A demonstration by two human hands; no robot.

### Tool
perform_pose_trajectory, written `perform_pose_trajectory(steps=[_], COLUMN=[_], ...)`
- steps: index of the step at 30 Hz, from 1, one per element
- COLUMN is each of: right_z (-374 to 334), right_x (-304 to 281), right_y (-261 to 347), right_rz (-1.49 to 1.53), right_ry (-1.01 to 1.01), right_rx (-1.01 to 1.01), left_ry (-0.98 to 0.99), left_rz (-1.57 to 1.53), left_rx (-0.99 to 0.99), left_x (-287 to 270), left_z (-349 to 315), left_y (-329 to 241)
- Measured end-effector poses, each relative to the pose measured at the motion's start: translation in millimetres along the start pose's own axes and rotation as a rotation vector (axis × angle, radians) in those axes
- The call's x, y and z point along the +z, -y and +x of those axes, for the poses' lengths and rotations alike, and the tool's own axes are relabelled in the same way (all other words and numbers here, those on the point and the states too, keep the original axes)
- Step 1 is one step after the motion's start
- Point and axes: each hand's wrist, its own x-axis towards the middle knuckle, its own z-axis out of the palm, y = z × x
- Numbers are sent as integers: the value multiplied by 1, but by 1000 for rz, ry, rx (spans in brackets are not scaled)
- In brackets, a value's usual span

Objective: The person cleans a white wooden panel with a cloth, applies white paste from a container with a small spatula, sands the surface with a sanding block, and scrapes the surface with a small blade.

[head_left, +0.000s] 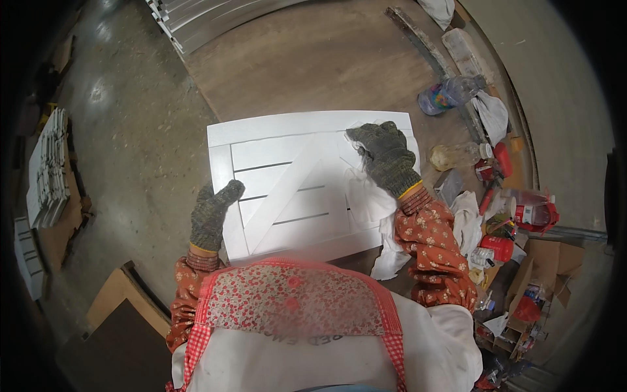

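Observation:
In front of me lies a white slatted panel (261, 151) with a wide frame, a diagonal brace and dark gaps between its slats. My left hand (212, 212), in a dark knitted glove, grips the panel's left edge, thumb on top and fingers out of sight around the side. At the upper right of the panel, my right hand (390, 157), gloved alike, is closed over a white cloth (371, 199) and presses it on the surface. The cloth trails down across the panel's right side and hangs over the near edge.
The panel lies on a brown board table (294, 65). Along its right side are a clear bottle (447, 95), a bottle of yellowish liquid (457, 155), rags (467, 219) and a cardboard box (548, 268). White panels (196, 26) lie stacked at the far end; others (49, 173) stand left.

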Motion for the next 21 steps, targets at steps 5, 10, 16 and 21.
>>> perform_pose_trajectory(steps=[5,10,16,21], right_z=[8,11,9,15], right_x=[-2,-11,-7,5], right_y=[-1,-11,-24,-18], right_rz=[-93,-118,-210,-203], right_ry=[101,175,91,173], right_rx=[-29,-153,-259,-180], left_ry=[-28,-33,71,18], left_rz=[42,184,206,62], left_rx=[41,17,202,74], left_x=[2,11,-7,-12], left_z=[-3,-4,-2,3], left_y=[-1,-12,10,13])
